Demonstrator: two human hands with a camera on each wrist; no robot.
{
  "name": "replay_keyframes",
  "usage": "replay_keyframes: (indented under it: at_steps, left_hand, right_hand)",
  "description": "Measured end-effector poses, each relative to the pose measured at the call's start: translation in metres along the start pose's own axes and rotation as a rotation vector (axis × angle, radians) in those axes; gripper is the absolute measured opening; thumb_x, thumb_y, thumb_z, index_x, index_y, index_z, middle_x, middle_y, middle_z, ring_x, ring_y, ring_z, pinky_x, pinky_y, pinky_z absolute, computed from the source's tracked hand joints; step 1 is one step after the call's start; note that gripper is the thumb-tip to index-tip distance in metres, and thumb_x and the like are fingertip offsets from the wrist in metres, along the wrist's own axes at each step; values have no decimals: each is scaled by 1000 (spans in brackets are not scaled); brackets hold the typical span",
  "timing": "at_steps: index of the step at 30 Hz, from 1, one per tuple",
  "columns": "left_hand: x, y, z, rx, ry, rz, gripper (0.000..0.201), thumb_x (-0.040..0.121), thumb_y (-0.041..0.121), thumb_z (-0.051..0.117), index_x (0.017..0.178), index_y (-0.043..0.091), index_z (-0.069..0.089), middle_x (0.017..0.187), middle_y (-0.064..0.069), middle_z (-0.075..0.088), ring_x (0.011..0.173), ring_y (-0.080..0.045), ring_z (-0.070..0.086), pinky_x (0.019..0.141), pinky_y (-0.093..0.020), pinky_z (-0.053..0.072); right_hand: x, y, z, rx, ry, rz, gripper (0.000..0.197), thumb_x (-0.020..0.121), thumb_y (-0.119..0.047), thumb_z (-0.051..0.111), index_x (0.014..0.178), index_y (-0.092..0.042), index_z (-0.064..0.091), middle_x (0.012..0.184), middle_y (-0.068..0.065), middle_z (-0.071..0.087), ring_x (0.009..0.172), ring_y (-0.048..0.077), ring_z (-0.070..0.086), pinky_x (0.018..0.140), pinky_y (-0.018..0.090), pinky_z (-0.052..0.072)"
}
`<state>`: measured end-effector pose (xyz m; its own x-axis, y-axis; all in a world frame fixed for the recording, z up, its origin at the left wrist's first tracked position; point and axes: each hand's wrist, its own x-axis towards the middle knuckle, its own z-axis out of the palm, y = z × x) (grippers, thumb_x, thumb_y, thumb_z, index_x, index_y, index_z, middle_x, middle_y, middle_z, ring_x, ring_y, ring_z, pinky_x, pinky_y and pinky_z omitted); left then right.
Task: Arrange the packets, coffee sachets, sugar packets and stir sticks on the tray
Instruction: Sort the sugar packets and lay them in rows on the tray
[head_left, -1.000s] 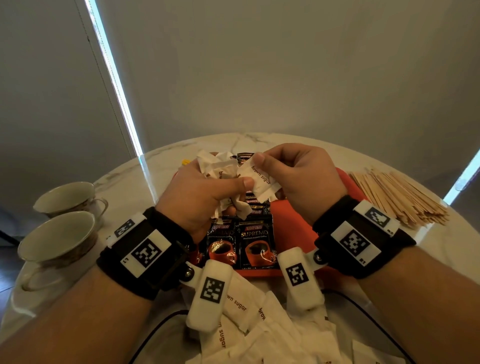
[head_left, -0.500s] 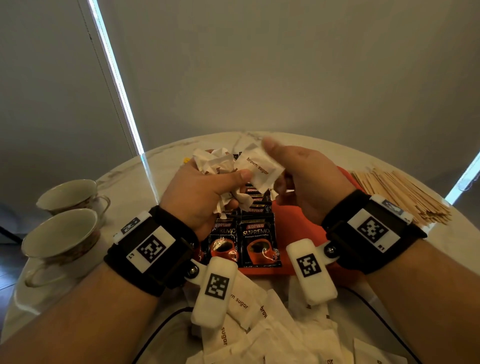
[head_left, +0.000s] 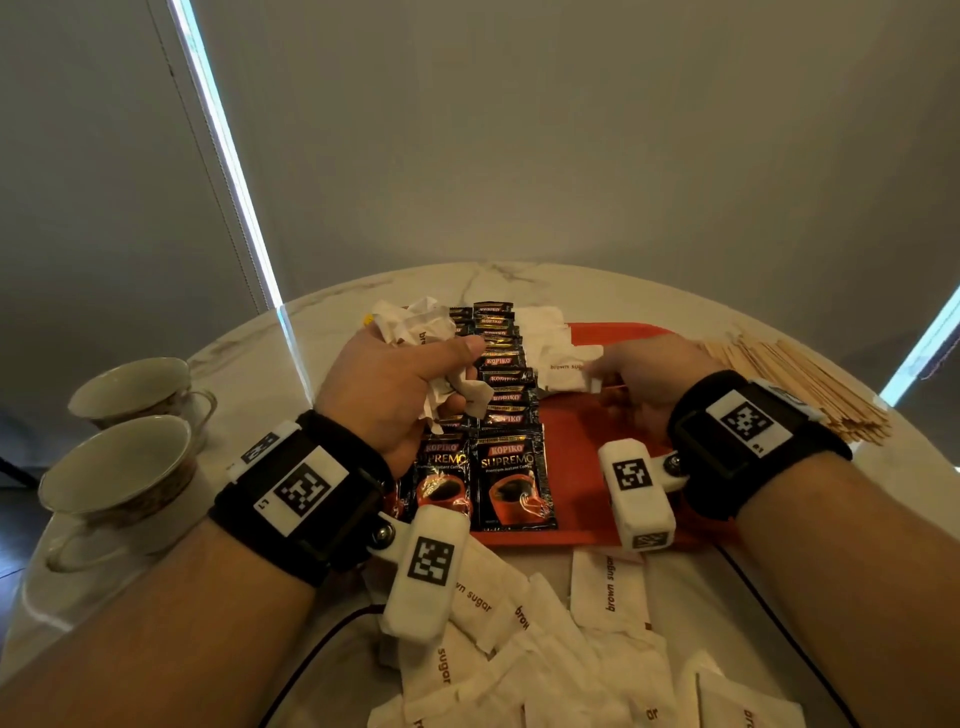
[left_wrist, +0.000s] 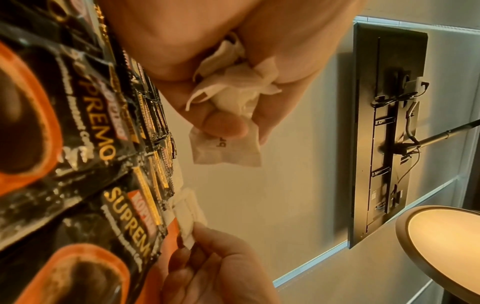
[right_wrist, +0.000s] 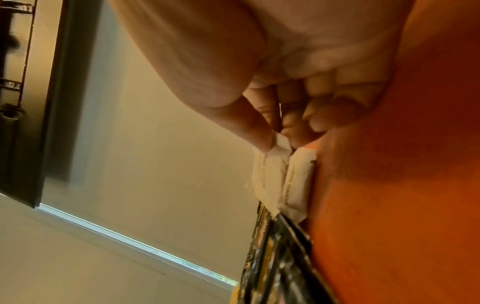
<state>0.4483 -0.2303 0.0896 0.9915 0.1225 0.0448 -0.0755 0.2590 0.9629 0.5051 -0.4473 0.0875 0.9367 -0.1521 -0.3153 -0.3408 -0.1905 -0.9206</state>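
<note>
An orange tray (head_left: 587, 452) lies on the round marble table. Black Kopiko coffee sachets (head_left: 506, 410) run in two overlapping rows down its left side. My left hand (head_left: 415, 384) hovers over them and grips a crumpled bunch of white brown-sugar packets (head_left: 415, 327) (left_wrist: 228, 98). My right hand (head_left: 639, 374) pinches one brown-sugar packet (head_left: 569, 371) (right_wrist: 270, 174) low on the tray, at the near end of a short row of white packets (head_left: 543, 327) beside the sachets. Wooden stir sticks (head_left: 800, 384) lie piled on the table right of the tray.
Two empty teacups (head_left: 119, 467) stand at the table's left edge. Several loose brown-sugar packets (head_left: 571, 654) lie on the table in front of the tray. A dark cable (head_left: 311, 654) runs along the near table edge. A wall stands behind the table.
My right hand took one packet from the bunch, carried it right and down, and now holds it on the tray. The left hand stayed over the sachets with its bunch.
</note>
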Motion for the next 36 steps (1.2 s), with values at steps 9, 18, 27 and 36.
replay_keyframes:
  at_steps: [9, 18, 27, 36]
  left_hand:
    - [2, 0, -2, 13, 25, -8, 32, 86, 4, 79, 113, 3, 62, 73, -6, 67, 59, -15, 68, 45, -22, 49]
    - [2, 2, -2, -9, 30, -18, 33, 86, 3, 78, 115, 4, 62, 71, -3, 68, 60, -13, 69, 44, -22, 50]
    - [2, 2, -1, -11, 45, -27, 38, 86, 3, 79, 120, 2, 61, 73, -5, 68, 60, -14, 69, 43, -22, 49]
    - [0, 5, -1, -10, 55, -40, 39, 86, 4, 78, 121, 1, 61, 73, -6, 68, 60, -17, 69, 43, -22, 49]
  right_hand:
    - [3, -2, -2, -179, -14, 42, 13, 91, -2, 69, 104, 1, 70, 101, 18, 72, 76, 24, 57, 67, 31, 47]
    - [2, -3, 0, -93, 11, -2, 8, 96, -2, 62, 103, -6, 64, 103, 16, 67, 77, 23, 62, 76, 38, 57]
    - [2, -1, 1, -82, -27, 30, 25, 99, -14, 62, 122, -6, 60, 115, 14, 67, 79, 21, 61, 57, 32, 53]
    - [-5, -6, 0, -100, -34, -1, 13, 100, -16, 60, 96, -5, 66, 78, 9, 62, 67, 20, 56, 61, 30, 50]
